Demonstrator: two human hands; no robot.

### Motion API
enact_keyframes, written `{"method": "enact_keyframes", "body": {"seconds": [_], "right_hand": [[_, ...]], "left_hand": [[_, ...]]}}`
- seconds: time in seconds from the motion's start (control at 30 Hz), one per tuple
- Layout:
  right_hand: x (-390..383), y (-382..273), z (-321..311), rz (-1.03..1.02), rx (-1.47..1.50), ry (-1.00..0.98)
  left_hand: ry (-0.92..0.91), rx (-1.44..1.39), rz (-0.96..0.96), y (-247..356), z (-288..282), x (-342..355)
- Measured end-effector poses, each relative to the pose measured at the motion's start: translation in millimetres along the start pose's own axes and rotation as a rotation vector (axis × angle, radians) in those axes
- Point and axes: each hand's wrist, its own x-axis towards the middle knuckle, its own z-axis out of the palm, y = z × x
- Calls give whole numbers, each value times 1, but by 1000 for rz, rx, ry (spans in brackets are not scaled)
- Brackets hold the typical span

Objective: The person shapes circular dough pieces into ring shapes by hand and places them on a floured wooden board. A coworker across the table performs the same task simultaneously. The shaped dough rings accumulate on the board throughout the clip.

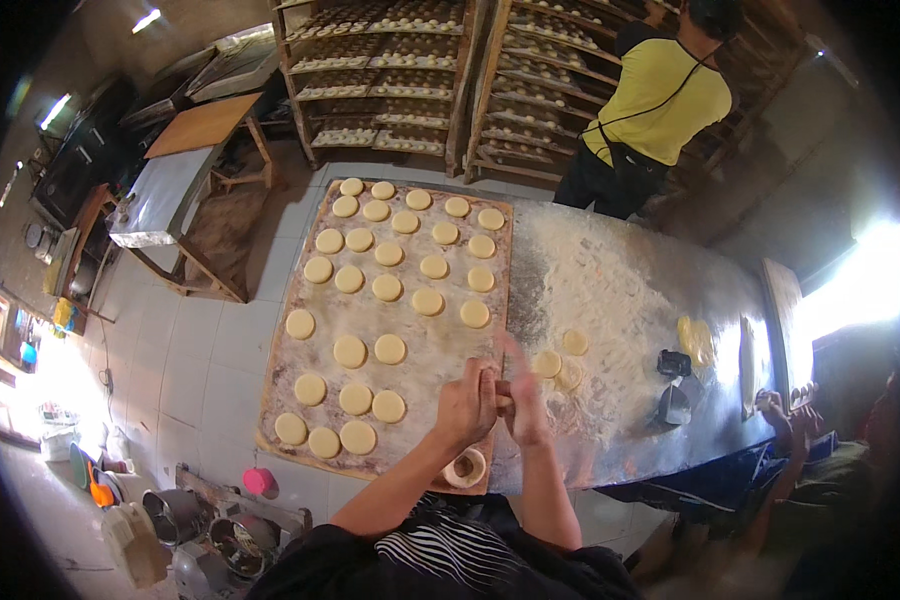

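Close together over the near right edge of a floured wooden board [420,340] are my two hands. My left hand [465,408] is closed in a fist; a short tan piece shows beside it, too unclear to name. My right hand [526,405] is next to it, its fingers smeared by motion. Flat round dough pieces [350,351] lie in loose rows across the board. Below my hands, a small round bowl [465,468] with a pale rim stands at the board's near edge. A few more dough rounds [546,364] lie to the right in flour.
Loose flour [600,310] covers part of the metal table [660,270]. A black object [674,363] and a yellow plastic bag [693,340] lie further right. Racks [375,90] of dough trays stand behind, near a person in yellow [660,100]. Another person's hands [785,415] are at right.
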Motion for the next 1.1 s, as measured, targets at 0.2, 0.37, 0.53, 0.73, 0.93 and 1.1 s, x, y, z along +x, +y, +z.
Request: {"method": "enact_keyframes", "body": {"seconds": [0.2, 0.37, 0.53, 0.73, 0.93, 1.1], "right_hand": [[3, 22, 15, -222, -116, -166], [4, 23, 27, -196, -233, -17], [12, 34, 14, -438, -273, -21], [17, 49, -6, -260, 210, -54], [10, 20, -17, -29, 24, 45], [27, 10, -15, -11, -165, 100]], "left_hand": [[-60, -93, -85, -13, -25, 9], [-132, -23, -6, -14, -38, 21], [-236, 36, -18, -13, -36, 25], [-262, 103, -27, -19, -19, 27], [-303, 3, -54, -23, -14, 35], [-313, -15, -212, -32, 6, 43]]}}
